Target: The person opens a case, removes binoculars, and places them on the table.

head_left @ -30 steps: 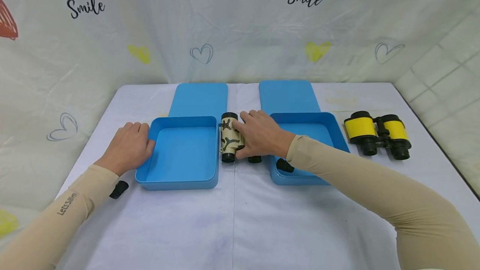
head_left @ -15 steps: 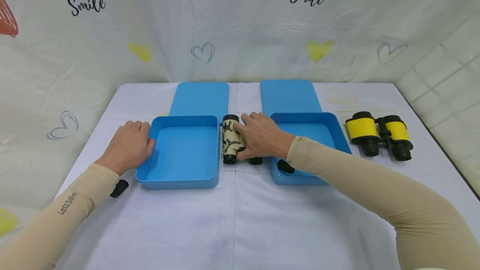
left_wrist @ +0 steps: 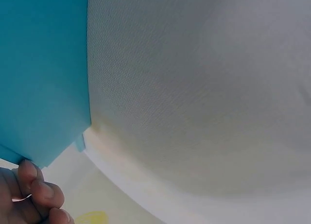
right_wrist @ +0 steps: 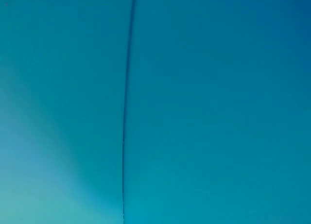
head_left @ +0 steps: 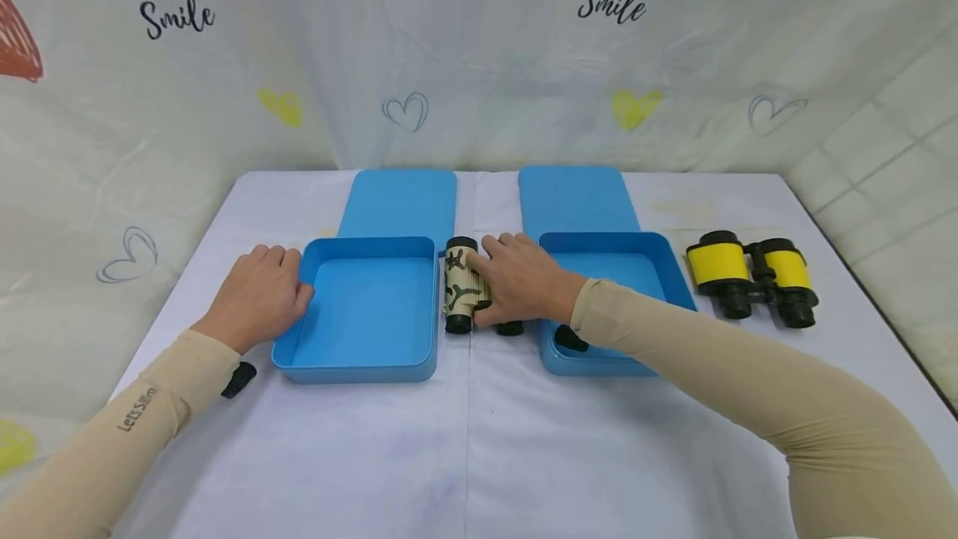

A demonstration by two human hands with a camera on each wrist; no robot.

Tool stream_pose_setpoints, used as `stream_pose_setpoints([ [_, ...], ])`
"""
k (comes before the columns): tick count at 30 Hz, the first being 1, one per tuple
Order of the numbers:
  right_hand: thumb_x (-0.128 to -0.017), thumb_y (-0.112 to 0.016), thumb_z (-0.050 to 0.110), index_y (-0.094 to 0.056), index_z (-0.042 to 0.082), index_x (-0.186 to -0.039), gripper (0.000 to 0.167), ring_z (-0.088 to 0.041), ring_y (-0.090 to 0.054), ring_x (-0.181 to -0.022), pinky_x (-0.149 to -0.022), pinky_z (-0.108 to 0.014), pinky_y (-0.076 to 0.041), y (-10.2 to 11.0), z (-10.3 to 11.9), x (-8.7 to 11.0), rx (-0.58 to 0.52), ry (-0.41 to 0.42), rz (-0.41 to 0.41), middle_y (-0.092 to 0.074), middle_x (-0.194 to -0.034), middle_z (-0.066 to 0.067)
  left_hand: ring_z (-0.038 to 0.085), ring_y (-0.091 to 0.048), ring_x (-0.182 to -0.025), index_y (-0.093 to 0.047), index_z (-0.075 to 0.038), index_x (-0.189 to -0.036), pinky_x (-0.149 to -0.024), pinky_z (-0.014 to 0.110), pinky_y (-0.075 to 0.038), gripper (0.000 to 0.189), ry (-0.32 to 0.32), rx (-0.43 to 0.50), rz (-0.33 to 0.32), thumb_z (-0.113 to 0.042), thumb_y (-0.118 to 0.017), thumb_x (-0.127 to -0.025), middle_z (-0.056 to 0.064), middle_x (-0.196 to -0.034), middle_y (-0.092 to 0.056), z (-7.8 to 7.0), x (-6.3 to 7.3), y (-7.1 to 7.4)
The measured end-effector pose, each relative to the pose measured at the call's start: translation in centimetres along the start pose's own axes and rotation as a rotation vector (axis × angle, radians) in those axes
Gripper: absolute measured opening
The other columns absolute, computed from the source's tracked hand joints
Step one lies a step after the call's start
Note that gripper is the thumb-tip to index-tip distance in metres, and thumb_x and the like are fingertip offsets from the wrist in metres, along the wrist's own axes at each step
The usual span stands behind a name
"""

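In the head view, camouflage binoculars (head_left: 459,285) with black ends lie between two blue boxes. My right hand (head_left: 524,279) grips them from above, its palm and fingers covering their right half. A left blue box (head_left: 359,375) stands beside them, its inside bare. At its left wall is my left hand (head_left: 258,294), thumb over the rim; in the left wrist view its curled fingers (left_wrist: 46,192) meet the edge of the blue wall (left_wrist: 43,78). My right forearm crosses over the right blue box (head_left: 599,366). Only blue plastic (right_wrist: 209,112) fills the right wrist view.
Yellow and black binoculars (head_left: 752,273) lie at the right of the white-covered table (head_left: 374,464). Behind the boxes lie two flat blue lids, left lid (head_left: 400,202) and right lid (head_left: 576,198). A patterned curtain (head_left: 494,48) hangs beyond the table.
Both hands keep nearly the same places, the right still on the camouflage binoculars. The whole head view has shifted slightly; the boxes and yellow binoculars stay put on the table.
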State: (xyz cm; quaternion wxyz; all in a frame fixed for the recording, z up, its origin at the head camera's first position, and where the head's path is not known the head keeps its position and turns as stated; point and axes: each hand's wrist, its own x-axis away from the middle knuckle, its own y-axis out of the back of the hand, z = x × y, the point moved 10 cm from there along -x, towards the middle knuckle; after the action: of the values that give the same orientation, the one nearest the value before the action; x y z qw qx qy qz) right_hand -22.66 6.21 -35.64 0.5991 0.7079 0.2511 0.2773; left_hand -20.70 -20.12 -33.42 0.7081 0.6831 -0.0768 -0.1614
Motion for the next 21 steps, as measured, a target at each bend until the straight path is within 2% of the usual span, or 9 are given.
stream_pose_setpoints([
  [5,-0.081,-0.070,0.072,-0.058,0.009,-0.127,0.078,-0.024,-0.053,-0.086,-0.077,-0.039,-0.047,-0.1,-0.2,0.0,0.013,0.008,0.019,-0.060,-0.105,-0.009,0.028,-0.047,-0.070,-0.054,0.003,-0.086,-0.060,0.037,-0.039,0.022,0.000,-0.018,0.035,-0.017,-0.054,-0.093,0.014,-0.072,-0.050,0.0,-0.1,-0.4],
  [10,-0.082,-0.067,0.078,-0.055,0.010,-0.128,0.083,-0.022,-0.051,-0.085,-0.076,-0.038,-0.038,0.5,-0.6,0.3,-0.022,0.034,0.039,-0.057,-0.104,-0.008,0.035,-0.053,-0.080,-0.057,0.008,-0.101,-0.065,0.044,-0.049,0.038,0.050,-0.034,0.054,-0.030,-0.059,-0.096,0.022,-0.086,-0.058,0.7,-0.2,-0.2],
  [13,-0.088,-0.063,0.076,-0.055,0.010,-0.131,0.079,-0.020,-0.049,-0.083,-0.075,-0.037,-0.032,1.1,-1.0,0.9,-0.087,0.062,0.024,-0.055,-0.102,-0.005,0.039,-0.055,-0.086,-0.057,0.009,-0.107,-0.069,0.049,-0.051,0.050,0.081,-0.024,0.031,-0.040,-0.060,-0.098,0.025,-0.093,-0.059,1.2,-0.1,0.1],
  [16,-0.094,-0.060,0.069,-0.055,0.010,-0.132,0.070,-0.019,-0.047,-0.084,-0.076,-0.035,-0.032,1.9,-1.6,1.6,-0.152,0.079,-0.003,-0.053,-0.103,-0.004,0.042,-0.056,-0.088,-0.056,0.008,-0.106,-0.071,0.051,-0.050,0.053,0.086,-0.009,-0.016,-0.044,-0.061,-0.099,0.026,-0.094,-0.059,1.8,0.1,0.7],
  [19,-0.097,-0.059,0.064,-0.056,0.009,-0.135,0.067,-0.020,-0.047,-0.086,-0.077,-0.036,-0.038,2.7,-2.8,2.6,-0.210,0.073,-0.032,-0.055,-0.110,-0.007,0.047,-0.057,-0.098,-0.057,0.010,-0.112,-0.080,0.058,-0.051,0.054,0.098,0.002,-0.058,-0.043,-0.061,-0.100,0.031,-0.103,-0.061,2.6,0.3,1.3],
  [21,-0.098,-0.058,0.063,-0.054,0.009,-0.138,0.067,-0.021,-0.050,-0.091,-0.080,-0.037,-0.042,3.1,-4.0,3.4,-0.252,0.040,-0.034,-0.056,-0.118,-0.009,0.050,-0.056,-0.109,-0.056,0.012,-0.120,-0.089,0.063,-0.051,0.057,0.113,0.008,-0.080,-0.041,-0.062,-0.100,0.035,-0.114,-0.061,3.1,0.5,1.9],
])
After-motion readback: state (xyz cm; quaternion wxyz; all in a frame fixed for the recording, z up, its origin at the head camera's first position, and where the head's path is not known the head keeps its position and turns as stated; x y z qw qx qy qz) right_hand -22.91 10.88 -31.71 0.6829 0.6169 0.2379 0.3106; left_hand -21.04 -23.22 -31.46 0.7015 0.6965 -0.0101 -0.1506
